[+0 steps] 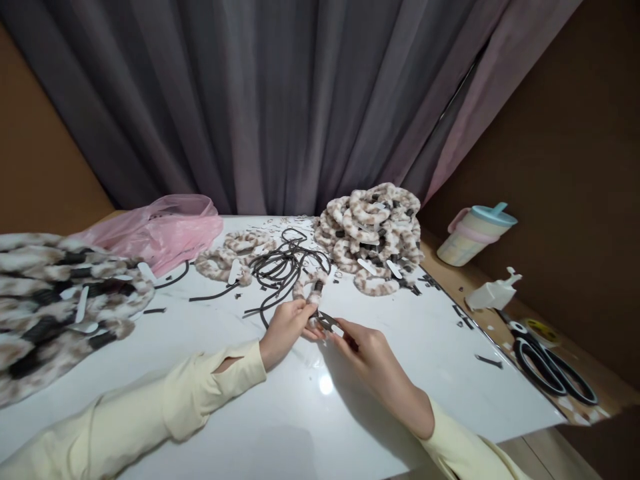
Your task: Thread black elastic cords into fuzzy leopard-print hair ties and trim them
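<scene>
My left hand (287,327) is closed, pinching the end of a furry leopard-print hair band (311,288) that lies on the white table (280,407). My right hand (367,348) is closed around small metal snips (327,322), whose tips point at the band end between my left fingers. Both arms wear cream sleeves. A tangle of bare black bands (280,267) lies just behind my hands.
A heap of furry bands (373,233) sits at the back right, a few more (230,257) at the back left, a big pile (55,293) at the left edge. A pink plastic bag (160,230), lidded cup (475,233), white paper scrap (493,293) and large black scissors (547,363) are nearby.
</scene>
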### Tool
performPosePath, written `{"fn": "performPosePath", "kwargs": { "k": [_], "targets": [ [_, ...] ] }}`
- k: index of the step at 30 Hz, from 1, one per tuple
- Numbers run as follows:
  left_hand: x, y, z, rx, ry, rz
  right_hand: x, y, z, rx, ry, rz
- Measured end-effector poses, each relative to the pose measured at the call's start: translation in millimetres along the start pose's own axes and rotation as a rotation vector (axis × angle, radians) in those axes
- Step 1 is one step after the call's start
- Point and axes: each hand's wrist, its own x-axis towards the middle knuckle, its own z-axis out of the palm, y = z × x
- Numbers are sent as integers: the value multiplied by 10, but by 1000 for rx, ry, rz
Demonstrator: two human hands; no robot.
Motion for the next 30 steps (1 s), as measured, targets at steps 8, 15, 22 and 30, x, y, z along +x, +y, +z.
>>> {"fn": "performPosePath", "kwargs": {
  "k": [8, 15, 22, 30],
  "targets": [
    [13, 18, 4, -8, -12, -1, 0, -7, -9, -10, -17, -7],
    [6, 23, 7, -6, 3, -23, -18, 46, 62, -98, -16, -33],
    [26, 26, 3, -19, 6, -51, -5, 57, 72, -98, -41, -39],
    [47, 28, 2, -54, -2, -71, -18, -13, -30, -7, -38, -18]
  ]
}}
